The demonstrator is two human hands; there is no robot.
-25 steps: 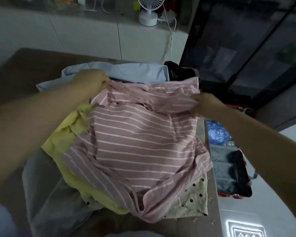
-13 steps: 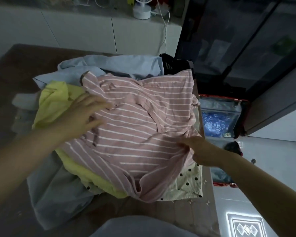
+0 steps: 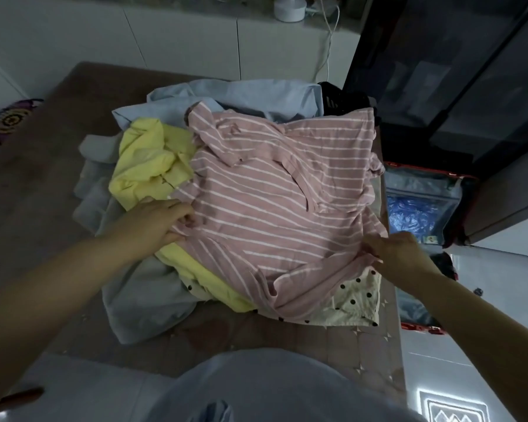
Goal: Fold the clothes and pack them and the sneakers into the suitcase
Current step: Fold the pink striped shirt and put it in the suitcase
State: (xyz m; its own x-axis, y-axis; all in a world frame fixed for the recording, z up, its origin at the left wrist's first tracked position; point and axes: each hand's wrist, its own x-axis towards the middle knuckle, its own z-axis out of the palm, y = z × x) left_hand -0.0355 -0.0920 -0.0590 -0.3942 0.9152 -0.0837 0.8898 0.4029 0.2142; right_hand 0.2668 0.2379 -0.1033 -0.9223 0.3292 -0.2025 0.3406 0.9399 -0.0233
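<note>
Hands: the left hand (image 3: 156,223) and right hand (image 3: 400,254) were bare.
Forearms: the left forearm (image 3: 43,287) and right forearm (image 3: 485,330) were uncovered up to the frame's edges.
Clothing: a pale grey-blue garment (image 3: 256,388) covered the body at the view's bottom, smooth, with one small fold.

Lying unfolded and heaped together, just left of an open red-rimmed suitcase (image 3: 424,178).
Showing a pink striped shirt (image 3: 281,202) spreading rumpled on top, overlapping a yellow garment (image 3: 150,166), a cream polka-dot piece (image 3: 357,303), a grey garment (image 3: 147,293) and a light blue shirt (image 3: 256,99), with a black sneaker (image 3: 336,99) peeking out behind.
</note>
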